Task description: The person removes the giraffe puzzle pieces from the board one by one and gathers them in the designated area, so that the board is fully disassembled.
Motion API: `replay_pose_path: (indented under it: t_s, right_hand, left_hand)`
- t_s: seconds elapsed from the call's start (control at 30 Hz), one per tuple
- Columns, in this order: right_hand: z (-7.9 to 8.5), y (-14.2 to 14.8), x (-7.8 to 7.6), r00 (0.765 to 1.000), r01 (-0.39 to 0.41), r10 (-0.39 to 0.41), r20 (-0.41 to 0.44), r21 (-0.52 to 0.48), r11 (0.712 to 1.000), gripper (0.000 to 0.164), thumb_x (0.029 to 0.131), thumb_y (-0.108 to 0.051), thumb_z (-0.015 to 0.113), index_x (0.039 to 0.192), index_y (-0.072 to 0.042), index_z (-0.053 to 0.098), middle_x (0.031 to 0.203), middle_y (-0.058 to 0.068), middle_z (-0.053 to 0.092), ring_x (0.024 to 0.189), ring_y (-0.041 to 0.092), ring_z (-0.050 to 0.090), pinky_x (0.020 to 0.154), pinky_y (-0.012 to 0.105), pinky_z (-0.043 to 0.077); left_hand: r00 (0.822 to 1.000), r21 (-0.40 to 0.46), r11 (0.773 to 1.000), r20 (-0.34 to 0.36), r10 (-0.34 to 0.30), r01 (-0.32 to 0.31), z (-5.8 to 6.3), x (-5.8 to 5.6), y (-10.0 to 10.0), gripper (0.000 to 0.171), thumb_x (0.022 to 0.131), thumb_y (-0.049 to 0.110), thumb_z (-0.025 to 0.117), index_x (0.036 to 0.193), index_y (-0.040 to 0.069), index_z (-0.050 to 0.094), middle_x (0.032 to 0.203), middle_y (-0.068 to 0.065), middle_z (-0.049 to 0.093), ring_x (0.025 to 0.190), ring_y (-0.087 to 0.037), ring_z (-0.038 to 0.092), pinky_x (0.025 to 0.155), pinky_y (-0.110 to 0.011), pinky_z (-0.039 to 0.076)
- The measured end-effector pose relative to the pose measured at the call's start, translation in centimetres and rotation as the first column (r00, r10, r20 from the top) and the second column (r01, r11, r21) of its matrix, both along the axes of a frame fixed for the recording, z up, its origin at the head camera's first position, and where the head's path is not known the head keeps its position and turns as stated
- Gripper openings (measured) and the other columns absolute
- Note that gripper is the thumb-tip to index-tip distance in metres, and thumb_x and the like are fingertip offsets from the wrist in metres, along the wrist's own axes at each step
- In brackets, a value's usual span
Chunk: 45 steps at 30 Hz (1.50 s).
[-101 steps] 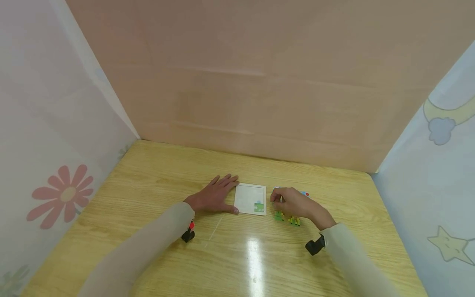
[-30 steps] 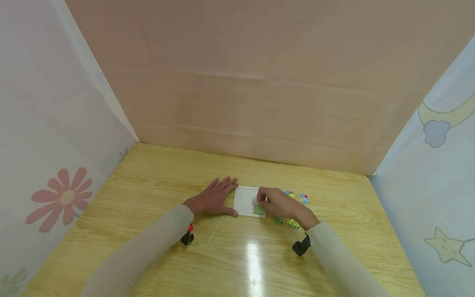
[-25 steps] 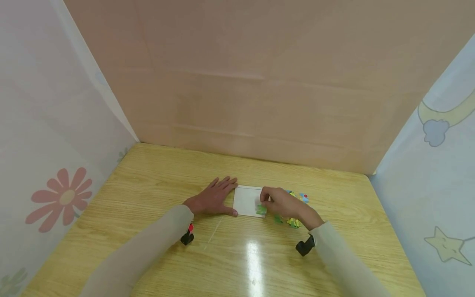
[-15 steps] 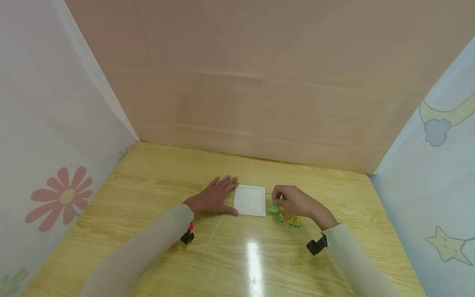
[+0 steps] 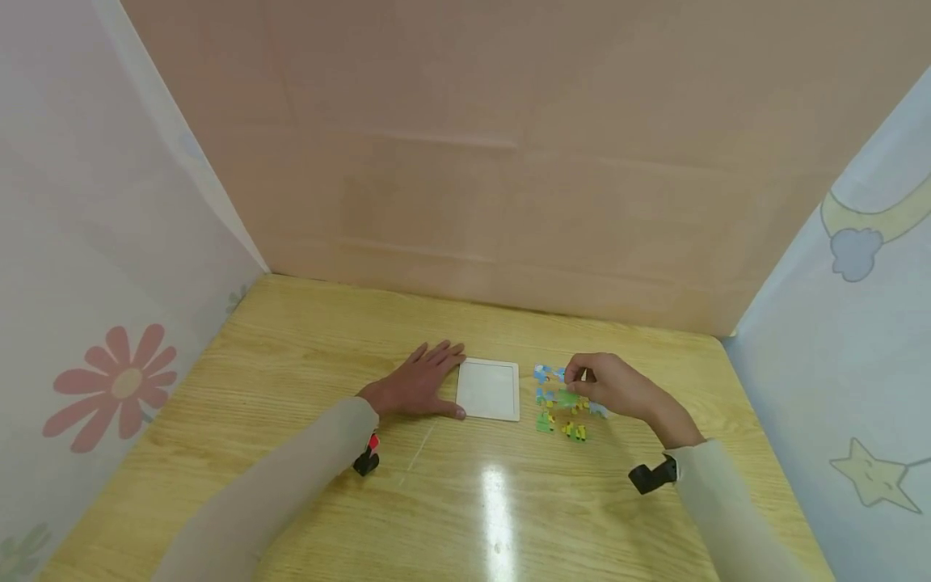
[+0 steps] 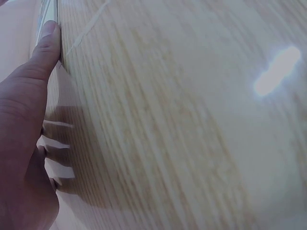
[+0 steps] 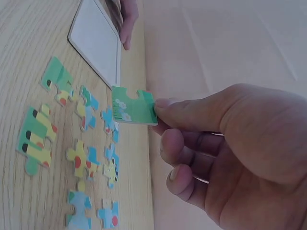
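My right hand [image 5: 617,386] pinches a green jigsaw puzzle piece [image 7: 133,108] with small white flowers between thumb and index finger, over the loose pieces. Its other fingers are curled beneath. To its left lies a white square puzzle tray [image 5: 489,390], with no piece in it. My left hand [image 5: 418,384] lies with fingers spread at the tray's left side, thumb and fingertips at its edge. In the right wrist view, several loose pieces lie on the table, among them a green and yellow one [image 7: 37,136] and a blue one with a red dot [image 7: 109,214].
The wooden table [image 5: 407,517] ends at a plain tan backdrop [image 5: 465,162] behind. Patterned side panels stand left and right, one with a red flower [image 5: 120,384]. A bright light reflection shows on the table in front of the tray.
The green puzzle piece lay in the tray's lower right corner. My right hand has lifted it out and carried it right, over the loose pieces. The left hand has stayed put.
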State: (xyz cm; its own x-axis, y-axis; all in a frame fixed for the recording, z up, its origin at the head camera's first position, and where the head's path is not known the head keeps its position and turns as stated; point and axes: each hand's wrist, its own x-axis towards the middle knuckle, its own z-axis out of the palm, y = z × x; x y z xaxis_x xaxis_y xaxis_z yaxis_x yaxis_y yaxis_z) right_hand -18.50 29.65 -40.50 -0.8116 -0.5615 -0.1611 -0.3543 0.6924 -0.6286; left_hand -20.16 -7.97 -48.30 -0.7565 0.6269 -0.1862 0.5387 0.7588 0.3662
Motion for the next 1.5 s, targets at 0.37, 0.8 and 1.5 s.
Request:
replay_pose_path:
  t_s: [0.37,0.8,1.5]
  right_hand:
    - [-0.1,2.4,1.0,0.998,0.047,-0.048,0.033,0.011,0.999,0.009,0.105,-0.007,0.064,0.101,-0.008,0.072,0.092,0.008,0.07,0.07,0.007,0.052,0.061,0.025,0.046]
    - [-1.2,4.8,2.3,0.993,0.079,-0.079,0.093,0.009,0.997,0.011,0.105,-0.007,0.063,0.098,-0.011,0.071,0.09,0.006,0.068,0.07,0.006,0.051,0.061,0.024,0.047]
    - [-3.7,5.8,2.8,0.981,0.086,-0.08,0.174,-0.027,0.996,0.007,0.105,-0.008,0.065,0.1,-0.006,0.069,0.086,0.007,0.065,0.07,0.006,0.052,0.059,0.025,0.047]
  left_hand:
    - [1.0,0.017,1.0,-0.002,-0.001,0.001,0.2,0.5,-0.1,0.107,0.093,0.071,0.069,0.17,0.01,0.027,0.181,-0.008,0.018,0.17,-0.033,0.011,0.137,-0.062,0.007]
    - [1.0,-0.01,1.0,-0.002,0.0,-0.001,-0.1,0.3,-0.2,0.108,0.093,0.073,0.067,0.171,0.013,0.024,0.181,-0.006,0.017,0.17,-0.032,0.009,0.137,-0.061,0.006]
    - [1.0,0.007,1.0,0.006,0.001,-0.001,-0.5,0.1,-0.5,0.109,0.093,0.074,0.066,0.172,0.014,0.022,0.182,-0.006,0.015,0.17,-0.032,0.007,0.138,-0.06,0.004]
